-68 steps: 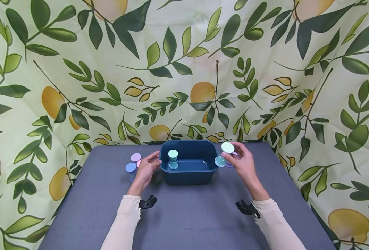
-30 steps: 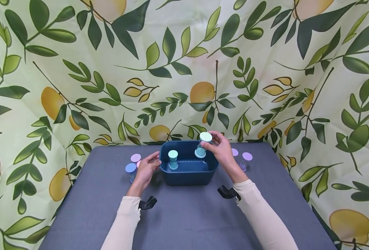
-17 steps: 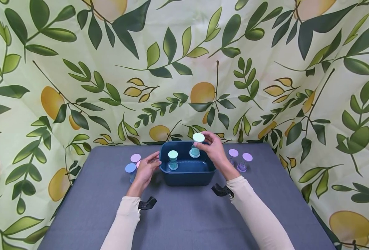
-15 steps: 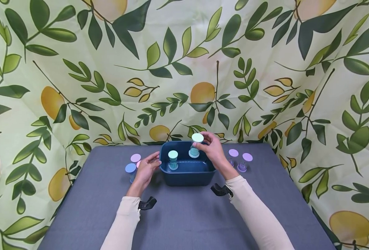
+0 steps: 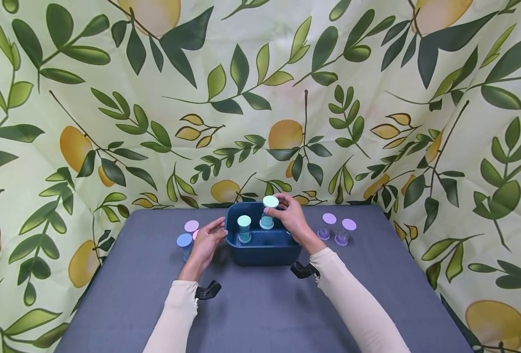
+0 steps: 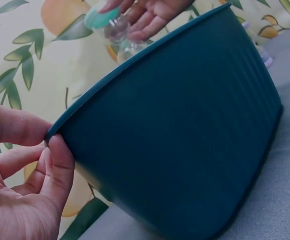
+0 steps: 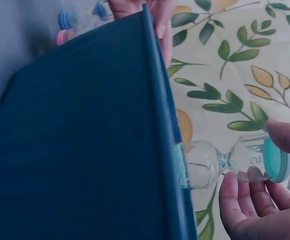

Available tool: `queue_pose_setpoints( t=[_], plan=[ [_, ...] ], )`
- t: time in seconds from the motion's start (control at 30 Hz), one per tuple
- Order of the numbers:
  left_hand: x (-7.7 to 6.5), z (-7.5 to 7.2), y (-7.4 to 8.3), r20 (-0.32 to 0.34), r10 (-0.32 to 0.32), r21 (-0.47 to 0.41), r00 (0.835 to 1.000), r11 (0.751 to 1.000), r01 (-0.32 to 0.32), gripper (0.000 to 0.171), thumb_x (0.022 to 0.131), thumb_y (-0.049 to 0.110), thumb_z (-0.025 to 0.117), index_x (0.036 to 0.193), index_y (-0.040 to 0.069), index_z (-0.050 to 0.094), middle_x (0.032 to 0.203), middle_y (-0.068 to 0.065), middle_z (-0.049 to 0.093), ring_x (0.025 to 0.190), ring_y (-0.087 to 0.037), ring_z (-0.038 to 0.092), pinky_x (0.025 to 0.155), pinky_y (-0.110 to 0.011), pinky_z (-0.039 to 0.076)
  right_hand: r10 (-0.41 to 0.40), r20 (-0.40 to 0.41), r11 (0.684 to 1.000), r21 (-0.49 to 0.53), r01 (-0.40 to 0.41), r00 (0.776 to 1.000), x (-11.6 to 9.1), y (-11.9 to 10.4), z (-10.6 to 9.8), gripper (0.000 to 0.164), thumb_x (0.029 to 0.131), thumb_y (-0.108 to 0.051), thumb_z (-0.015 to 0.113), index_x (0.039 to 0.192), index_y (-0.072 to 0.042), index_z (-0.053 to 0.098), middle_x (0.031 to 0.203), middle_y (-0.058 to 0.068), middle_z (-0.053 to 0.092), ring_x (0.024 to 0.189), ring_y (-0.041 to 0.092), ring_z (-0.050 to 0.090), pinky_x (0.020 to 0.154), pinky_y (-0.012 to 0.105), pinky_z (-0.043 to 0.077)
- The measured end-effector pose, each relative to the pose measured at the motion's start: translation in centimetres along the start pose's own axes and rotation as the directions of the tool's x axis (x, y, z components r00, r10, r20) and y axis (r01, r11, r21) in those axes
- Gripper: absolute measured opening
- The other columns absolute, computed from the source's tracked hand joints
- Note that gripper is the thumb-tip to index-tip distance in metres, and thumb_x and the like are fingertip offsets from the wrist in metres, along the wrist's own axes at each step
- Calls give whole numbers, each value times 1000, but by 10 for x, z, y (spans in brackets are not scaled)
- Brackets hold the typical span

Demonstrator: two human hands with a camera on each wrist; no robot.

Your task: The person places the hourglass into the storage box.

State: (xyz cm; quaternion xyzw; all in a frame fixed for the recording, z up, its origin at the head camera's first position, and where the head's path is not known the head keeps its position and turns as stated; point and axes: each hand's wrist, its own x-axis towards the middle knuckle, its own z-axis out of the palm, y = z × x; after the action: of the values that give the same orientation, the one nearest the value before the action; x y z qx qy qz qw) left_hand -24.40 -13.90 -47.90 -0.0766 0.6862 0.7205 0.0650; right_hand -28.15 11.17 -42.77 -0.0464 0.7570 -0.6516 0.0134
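My right hand (image 5: 292, 219) holds a sand timer (image 5: 270, 202) with mint-green caps upright over the dark blue bin (image 5: 266, 256). In the right wrist view, the thumb and fingers grip around the upper cap (image 7: 277, 159); the clear glass shows, and the lower cap is partly behind the bin's rim. A second mint-green sand timer (image 5: 244, 221) stands inside the bin, to the left of the held one. My left hand (image 5: 204, 246) pinches the bin's left rim between thumb and fingers, as the left wrist view shows (image 6: 54, 145).
Two purple sand timers, one nearer the bin (image 5: 328, 219) and one farther right (image 5: 348, 224), stand on the grey table (image 5: 251, 314). Left of the bin are a blue sand timer (image 5: 184, 240), a lilac one (image 5: 191, 226) and a pink one partly hidden by my left hand. A leaf-print cloth (image 5: 260, 113) hangs behind.
My right hand has carried the mint-green sand timer from the bin's right side leftward over it, then lower into it. The purple timers came into fuller view. My left hand stays at the rim.
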Motion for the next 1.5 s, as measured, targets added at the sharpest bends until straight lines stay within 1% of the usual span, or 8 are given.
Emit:
queue_pose_setpoints(
  t=[0.23,0.37,0.5,0.67,0.9,1.07,1.3,1.5],
  plan=[
    [0,2,3,3,5,-10,1000,1000,-5,47,96,6,55,142,10,50,141,-13,49,133,-29,48,110,-47,39,5,-7,996,-89,-5,1000,7,8,2,48,80,-16,80,122,-9,59,125,12,62,122,29,55,99,41,47],
    [0,1,2,2,-1,-14,1000,1000,2,47,96,5,54,142,10,50,141,-13,49,132,-30,48,111,-49,37,21,6,989,-149,-20,1000,11,14,3,47,80,-17,81,121,-9,60,124,12,62,124,32,54,100,44,47],
    [-1,1,1,0,-4,-17,1000,1000,4,47,96,5,55,142,10,50,142,-14,48,131,-31,48,111,-49,38,48,15,980,-193,-44,999,14,18,5,47,80,-19,81,121,-11,60,122,11,63,121,30,56,96,42,48],
    [-2,1,0,2,-7,-23,1000,1000,7,47,95,5,55,142,11,50,142,-13,48,132,-30,48,110,-47,39,83,19,971,-225,-77,996,17,23,8,46,79,-16,81,119,-11,60,119,10,64,114,27,60,89,37,50],
    [-2,0,1,-2,-1,-4,1000,1000,1,48,95,6,55,142,11,50,141,-12,49,131,-29,48,108,-44,40,98,22,964,-252,-90,995,22,29,14,45,78,-13,82,117,-9,59,116,10,64,106,24,63,83,32,50],
    [-2,1,1,0,-10,-5,1000,1000,10,48,96,6,55,143,12,50,140,-11,49,130,-28,49,108,-43,40,109,22,958,-271,-99,994,22,34,16,45,78,-12,82,116,-10,60,114,9,66,104,24,63,78,30,50],
    [-1,1,3,-3,-3,3,1000,1000,3,47,96,6,55,142,12,50,140,-12,50,129,-28,49,105,-40,41,92,36,950,-302,-77,995,24,37,17,44,77,-12,82,115,-8,61,113,10,67,103,24,63,80,32,50],
    [-1,2,3,-14,-21,9,1000,1000,21,47,96,7,55,142,13,50,141,-11,49,129,-27,50,107,-43,40,123,42,940,-327,-102,992,27,40,17,44,77,-10,83,114,-8,61,112,9,67,104,24,63,80,31,49]
  ],
)
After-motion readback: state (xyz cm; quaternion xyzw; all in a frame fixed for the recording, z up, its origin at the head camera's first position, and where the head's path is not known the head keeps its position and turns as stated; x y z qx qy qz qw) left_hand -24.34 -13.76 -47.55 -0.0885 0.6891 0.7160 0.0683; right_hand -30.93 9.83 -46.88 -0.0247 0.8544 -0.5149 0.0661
